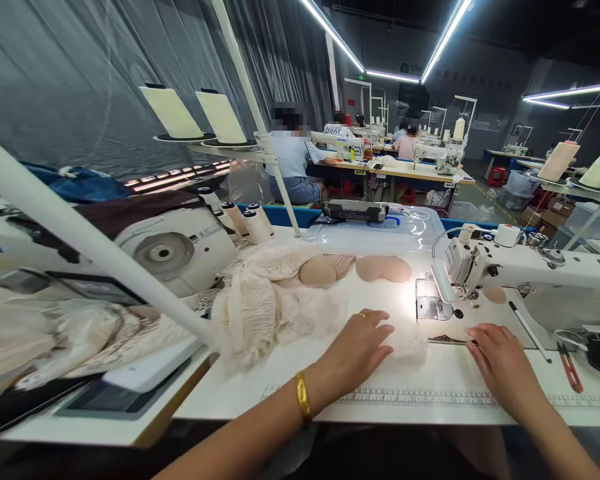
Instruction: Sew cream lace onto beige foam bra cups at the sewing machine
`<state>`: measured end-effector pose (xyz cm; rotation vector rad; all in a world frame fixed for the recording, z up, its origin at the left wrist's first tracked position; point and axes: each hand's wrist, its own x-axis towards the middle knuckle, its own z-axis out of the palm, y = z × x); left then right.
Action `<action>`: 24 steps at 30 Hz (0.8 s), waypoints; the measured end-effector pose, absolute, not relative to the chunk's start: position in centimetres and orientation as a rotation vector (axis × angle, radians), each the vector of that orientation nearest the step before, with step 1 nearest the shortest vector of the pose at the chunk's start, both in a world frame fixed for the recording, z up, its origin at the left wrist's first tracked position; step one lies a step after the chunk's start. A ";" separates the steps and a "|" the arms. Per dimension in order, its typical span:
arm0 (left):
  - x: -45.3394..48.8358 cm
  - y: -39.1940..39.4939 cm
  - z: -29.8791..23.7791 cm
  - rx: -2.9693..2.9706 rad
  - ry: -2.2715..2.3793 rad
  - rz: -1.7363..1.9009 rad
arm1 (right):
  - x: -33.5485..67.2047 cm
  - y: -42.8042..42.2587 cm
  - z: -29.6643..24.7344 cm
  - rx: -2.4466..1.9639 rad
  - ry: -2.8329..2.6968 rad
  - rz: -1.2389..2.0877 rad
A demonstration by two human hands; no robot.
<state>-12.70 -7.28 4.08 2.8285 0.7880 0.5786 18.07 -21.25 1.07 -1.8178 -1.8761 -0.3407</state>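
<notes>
My left hand (355,350), with a ring and a gold bangle, rests open, fingers spread, on sheer white fabric (400,340) lying on the sewing table (300,393). My right hand (503,363) is beside the plate edge of the sewing machine (525,263), fingers loosely bent and apart, with nothing visible in them. Between the hands and the needle area lies the lit metal needle plate (434,308). Beige oval pads (384,268) lie behind my left hand. Cream lace fabric (247,320) is heaped to its left.
A white pen (530,331) and red-handled thread snips (570,368) lie right of my right hand. A ruler strip (420,398) runs along the front edge. Thread cones (257,223) and a clear plastic bin (410,227) stand behind. A slanted white pole (100,227) crosses the left. Co-workers sit farther back.
</notes>
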 end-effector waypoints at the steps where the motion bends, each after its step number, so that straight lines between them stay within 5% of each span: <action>1: -12.0 -8.1 3.4 2.824 0.753 0.530 | 16.9 -20.4 1.7 -1.759 -1.883 -0.170; 5: -10.8 -9.1 2.4 2.762 0.706 0.557 | 12.9 -16.0 2.6 -1.750 -1.795 0.334; 10: -10.0 -6.9 2.2 2.708 0.595 0.724 | 10.8 -12.9 1.7 -1.648 -1.828 0.403; 16: -9.6 -5.9 2.5 2.507 0.591 0.417 | 10.6 -15.3 2.5 -1.469 -1.741 0.442; 21: -9.8 -2.9 4.3 2.494 0.727 0.321 | 10.9 -15.1 1.7 -1.265 -1.259 1.211; 24: -9.2 0.9 4.8 2.509 0.976 0.460 | 10.8 -13.9 0.5 -1.301 -1.131 1.278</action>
